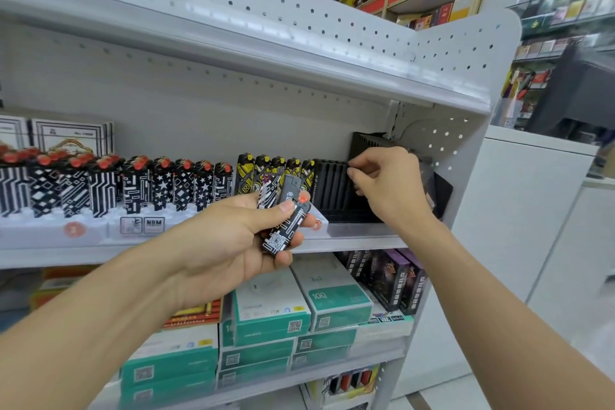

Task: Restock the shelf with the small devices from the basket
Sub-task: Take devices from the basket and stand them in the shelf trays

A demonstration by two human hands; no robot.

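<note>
Left hand [233, 240] clamps spare lighters [286, 210]; right hand [389, 186] pinches black slotted tray [332, 190], frame centre-right; steady tray, then slot lighters upright.

shelf [349, 241]: matt grey metal | tray [332, 190]: ribbed black plastic | devices [286, 210]: glossy printed plastic

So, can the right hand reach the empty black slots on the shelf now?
Probably yes. The right hand is already at the black slotted tray, fingertips on its top edge, and nothing blocks it. The left hand holds the lighters.
</note>
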